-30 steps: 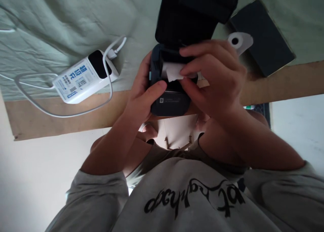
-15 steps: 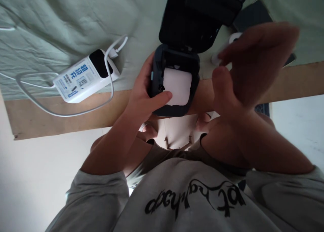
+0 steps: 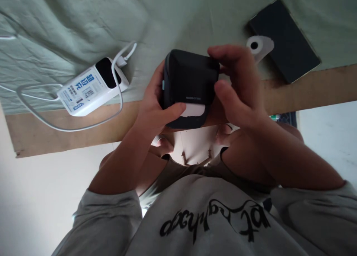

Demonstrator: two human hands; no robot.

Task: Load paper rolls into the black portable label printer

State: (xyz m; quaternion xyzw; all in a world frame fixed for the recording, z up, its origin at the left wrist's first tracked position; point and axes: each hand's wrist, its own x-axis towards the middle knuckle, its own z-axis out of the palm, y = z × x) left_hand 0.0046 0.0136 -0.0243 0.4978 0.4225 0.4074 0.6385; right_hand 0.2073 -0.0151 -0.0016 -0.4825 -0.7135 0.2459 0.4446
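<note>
My left hand (image 3: 160, 107) grips a small dark label printer (image 3: 184, 121) from its left side, thumb resting at the front by the white paper (image 3: 193, 110). The printer's black lid (image 3: 192, 77) lies over most of the compartment, hiding the rest of the paper roll; whether it is latched cannot be seen. Slightly blurred, my right hand (image 3: 240, 81) is at the right side of the lid with thumb and forefinger apart. Its fingertips overlap the lid's right edge, and contact is hard to judge.
A white box-shaped device (image 3: 92, 86) with a label and dark panel lies at left, a white cable (image 3: 69, 128) looping around it. At right, a white roll (image 3: 259, 47) overlaps a dark flat tablet-like case (image 3: 284, 42). Green cloth (image 3: 167, 18) covers the wooden table (image 3: 64, 131).
The printer's lid has swung down from upright over the paper roll. My right hand has come left to the printer, uncovering the white roll and the dark case. My left hand keeps its grip.
</note>
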